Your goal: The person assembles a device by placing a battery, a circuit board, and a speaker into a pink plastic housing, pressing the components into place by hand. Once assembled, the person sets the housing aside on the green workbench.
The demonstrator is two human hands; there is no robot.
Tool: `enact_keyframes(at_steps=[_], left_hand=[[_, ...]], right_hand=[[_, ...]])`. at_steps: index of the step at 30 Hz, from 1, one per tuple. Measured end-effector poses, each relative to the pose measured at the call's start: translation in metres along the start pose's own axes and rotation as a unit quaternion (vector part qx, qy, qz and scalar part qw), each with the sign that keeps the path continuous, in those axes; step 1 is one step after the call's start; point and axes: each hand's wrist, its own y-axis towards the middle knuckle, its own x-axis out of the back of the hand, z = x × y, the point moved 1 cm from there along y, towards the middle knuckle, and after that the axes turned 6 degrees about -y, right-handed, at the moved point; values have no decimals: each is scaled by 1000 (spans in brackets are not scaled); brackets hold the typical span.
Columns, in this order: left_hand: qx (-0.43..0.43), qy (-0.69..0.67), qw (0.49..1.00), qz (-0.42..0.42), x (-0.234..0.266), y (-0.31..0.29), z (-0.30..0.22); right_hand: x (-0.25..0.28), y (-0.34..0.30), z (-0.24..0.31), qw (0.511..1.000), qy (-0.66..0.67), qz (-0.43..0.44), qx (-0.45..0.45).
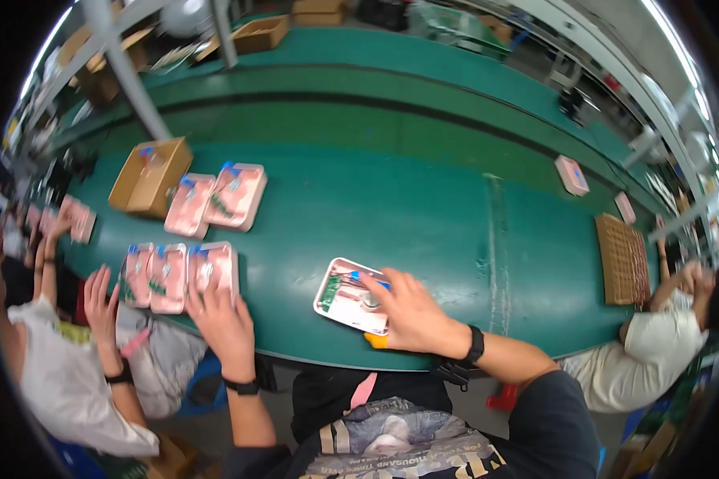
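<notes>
My right hand (417,313) grips the right side of a shallow white-pink plastic casing (345,316), fingers over its top edge. Inside the casing are a green circuit board, a blue part and a small round piece, partly hidden by the hand. Something yellow (376,341) shows under that hand, perhaps a covering on the thumb. My left hand (220,326) lies with its fingers stretched out over the near edge of a pink casing (225,259), the rightmost in a row. Beside it in the row are two more pink casings (168,279) with green boards.
Two pink casings (238,197) lie beside an open cardboard box (145,185) at the left. A co-worker's hand (101,307) is close to the row. To the right are a brown divided tray (620,259), a small pink casing (571,176) and another person (655,343).
</notes>
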Motion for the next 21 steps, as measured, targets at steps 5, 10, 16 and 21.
enact_keyframes(at_steps=[5, 10, 16, 21], left_hand=[[-56, -76, 995, 17, 7, -14, -26], [-150, -199, 966, 75, 21, -48, -68], [-227, -270, 930, 102, 11, -63, -96], [-199, -290, 933, 69, 10, -60, -94]], right_hand=[[18, 47, -84, 986, 45, -158, -29], [61, 105, -211, 935, -16, -220, -277], [16, 102, -338, 875, -32, -197, -441], [22, 106, -305, 834, -226, -403, -303]])
